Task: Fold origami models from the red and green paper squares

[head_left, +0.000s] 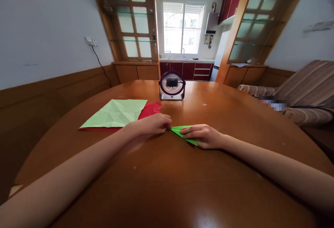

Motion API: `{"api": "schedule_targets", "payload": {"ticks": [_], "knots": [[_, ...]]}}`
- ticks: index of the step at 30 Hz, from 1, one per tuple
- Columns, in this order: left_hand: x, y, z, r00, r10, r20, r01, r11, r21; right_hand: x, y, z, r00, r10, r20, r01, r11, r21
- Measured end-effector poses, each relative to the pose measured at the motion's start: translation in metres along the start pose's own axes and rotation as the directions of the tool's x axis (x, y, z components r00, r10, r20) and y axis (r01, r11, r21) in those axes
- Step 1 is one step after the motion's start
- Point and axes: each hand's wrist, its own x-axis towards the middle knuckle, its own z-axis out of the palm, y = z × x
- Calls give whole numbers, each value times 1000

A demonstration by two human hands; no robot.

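A bright green folded paper [193,142], narrowing to a point on its left, lies on the brown wooden table [167,193] in front of me. My left hand [158,123] is closed, its fingers curled and pinching at the paper's pointed left end. The tip itself is hidden by those fingers. Over the wider right part, my right hand [205,135] holds the paper, with its fingers reaching across the top. To the left, a creased pale green sheet [114,113] covers much of a red sheet [153,109].
A small purple-rimmed fan [172,84] stands at the far side of the table. A striped armchair [308,85] is to the right. From the socket [90,41] on the left wall, a black cord hangs down. Wooden cabinets flank the kitchen opening.
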Motion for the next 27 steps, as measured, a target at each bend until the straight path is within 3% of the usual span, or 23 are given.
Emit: {"api": "schedule_targets", "payload": {"ticks": [8, 27], "knots": [[-1, 0, -2, 999, 33, -16, -33, 999, -19, 1, 2, 0, 991, -133, -10, 133, 991, -2], [-3, 2, 2, 999, 44, 0, -43, 993, 111, 4, 1, -1, 993, -102, 53, 100, 994, 37]]}}
